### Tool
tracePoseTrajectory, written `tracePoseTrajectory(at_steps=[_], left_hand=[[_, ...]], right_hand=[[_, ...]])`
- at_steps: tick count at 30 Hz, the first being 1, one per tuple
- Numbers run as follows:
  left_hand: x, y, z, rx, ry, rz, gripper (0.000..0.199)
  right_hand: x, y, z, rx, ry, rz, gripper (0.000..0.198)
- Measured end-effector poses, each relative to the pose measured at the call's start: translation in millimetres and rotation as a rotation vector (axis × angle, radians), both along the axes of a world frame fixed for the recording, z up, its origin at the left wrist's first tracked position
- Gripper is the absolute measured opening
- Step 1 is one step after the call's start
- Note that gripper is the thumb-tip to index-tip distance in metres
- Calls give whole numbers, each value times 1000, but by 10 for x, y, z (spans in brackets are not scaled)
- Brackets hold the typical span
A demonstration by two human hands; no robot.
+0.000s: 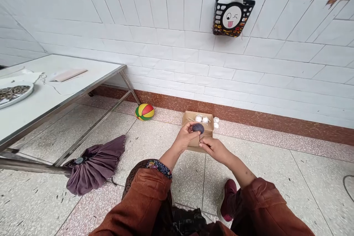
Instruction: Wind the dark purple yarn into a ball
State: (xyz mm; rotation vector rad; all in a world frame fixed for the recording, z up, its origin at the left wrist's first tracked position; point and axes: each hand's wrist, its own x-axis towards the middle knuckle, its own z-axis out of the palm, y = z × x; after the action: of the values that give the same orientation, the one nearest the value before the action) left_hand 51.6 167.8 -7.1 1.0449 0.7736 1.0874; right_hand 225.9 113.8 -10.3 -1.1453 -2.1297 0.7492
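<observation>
My left hand (186, 138) is closed around a small dark grey-purple ball of yarn (198, 128), held above an open cardboard box (190, 115). A short dark strand runs down from the ball to my right hand (215, 149), whose thumb and fingers are pinched on it. Two white balls of yarn (201, 118) with loose white ends lie in the far part of the box. Just outside its right side, more white yarn (216, 122) rests on the floor. My hands and wrists cover part of the box's near side.
On the left stands a metal-framed table (105, 77) bearing a plate (31, 89) of dark bits and a pinkish booklet (68, 75). A striped ball (144, 112) and a purple cloth (94, 164) are nearby. A black basket (233, 18) hangs on the rail above.
</observation>
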Motion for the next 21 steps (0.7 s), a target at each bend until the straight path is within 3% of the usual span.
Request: tracePoseTrajectory(at_steps=[3, 6, 9, 12, 15, 18, 21], left_hand=[[-7, 1, -43, 54, 180, -25, 45], [2, -36, -61, 84, 229, -140, 58], [15, -93, -33, 133, 200, -295, 80], [26, -132, 19, 127, 70, -431, 85], [41, -129, 44, 86, -34, -390, 68], [61, -86, 19, 46, -54, -242, 48], [70, -26, -30, 26, -10, -110, 45]], right_hand=[[45, -35, 189, -19, 133, -21, 29], [138, 35, 301, -1, 265, -117, 31], [227, 165, 277, 21, 294, -215, 30], [257, 277, 147, -2, 269, -258, 29], [220, 321, -18, -80, 227, -266, 27], [160, 300, -146, -106, 147, -251, 21], [115, 233, -167, -85, 65, -173, 20]])
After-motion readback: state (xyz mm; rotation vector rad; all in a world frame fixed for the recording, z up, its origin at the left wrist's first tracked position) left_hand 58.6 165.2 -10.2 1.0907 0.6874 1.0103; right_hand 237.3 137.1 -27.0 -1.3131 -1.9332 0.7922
